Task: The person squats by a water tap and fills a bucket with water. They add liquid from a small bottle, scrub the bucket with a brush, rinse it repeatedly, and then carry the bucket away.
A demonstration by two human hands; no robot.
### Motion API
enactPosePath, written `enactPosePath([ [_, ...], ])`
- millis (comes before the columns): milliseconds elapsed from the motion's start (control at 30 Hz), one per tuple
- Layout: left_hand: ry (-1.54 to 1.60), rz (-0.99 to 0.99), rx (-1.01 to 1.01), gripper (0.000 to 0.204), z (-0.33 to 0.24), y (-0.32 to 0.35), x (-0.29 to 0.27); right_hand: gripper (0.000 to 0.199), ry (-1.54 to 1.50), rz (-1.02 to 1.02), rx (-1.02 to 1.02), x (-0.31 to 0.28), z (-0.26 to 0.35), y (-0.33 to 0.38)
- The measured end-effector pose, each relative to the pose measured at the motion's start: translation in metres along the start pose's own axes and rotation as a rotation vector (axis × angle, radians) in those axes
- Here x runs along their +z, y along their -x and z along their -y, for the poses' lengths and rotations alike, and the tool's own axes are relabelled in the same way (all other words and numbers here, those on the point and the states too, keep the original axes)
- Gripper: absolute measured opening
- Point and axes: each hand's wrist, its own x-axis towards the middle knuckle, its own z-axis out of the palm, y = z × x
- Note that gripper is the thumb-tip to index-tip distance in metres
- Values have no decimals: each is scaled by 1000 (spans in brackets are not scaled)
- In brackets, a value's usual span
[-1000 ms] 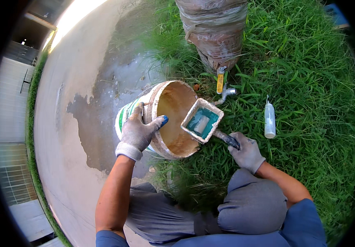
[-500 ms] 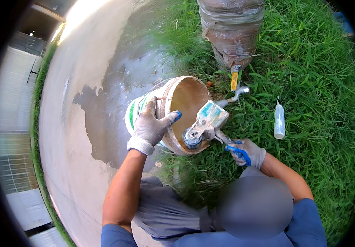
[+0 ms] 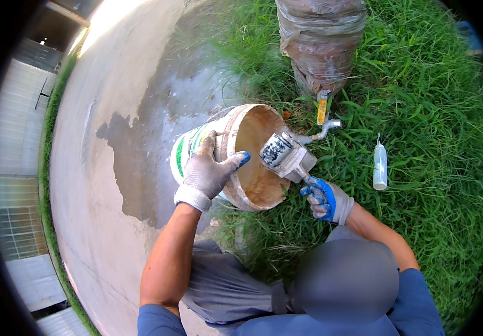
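A white bucket (image 3: 252, 162) with a green stripe lies tipped on its side, its muddy brown inside facing right. My left hand (image 3: 208, 171), in a grey glove with blue fingertips, grips the bucket's rim. In my right hand (image 3: 325, 199), also gloved, is the handle of a small square scoop (image 3: 286, 155), held at the bucket's mouth with its dark wet inside turned up and left. A metal tap (image 3: 324, 126) with a yellow handle sticks out just behind the scoop.
A tree trunk wrapped in plastic film (image 3: 320, 39) rises behind the tap. A small white squeeze bottle (image 3: 380, 165) lies in the grass to the right. Wet concrete pavement (image 3: 112, 140) spreads to the left, long grass (image 3: 432, 112) to the right. My knees are below.
The scoop has turned from open side up to tilted toward the bucket's mouth. The bucket and my left hand keep their grip and place; the view has shifted slightly.
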Motion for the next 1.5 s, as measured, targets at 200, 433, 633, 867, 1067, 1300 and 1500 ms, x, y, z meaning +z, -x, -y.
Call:
enactPosePath([
  [200,-53,-31,3,98,-3,-1,1,46,13,11,14,10,23,0],
  [433,-55,-26,8,97,1,0,1,52,12,11,-21,20,34,0],
  [633,-58,-38,30,97,1,0,0,59,50,179,79,26,32,-1],
  [867,16,16,10,105,-3,2,-3,45,815,-169,-107,48,4,67],
  [1067,79,28,-27,104,-2,4,-2,39,672,-392,-400,65,24,166],
  [1300,-81,60,-66,105,-10,3,-4,41,435,-1114,-778,-26,108,197],
  [1500,-65,126,-120,108,-3,9,-18,47,772,-1645,-416,-157,133,237],
])
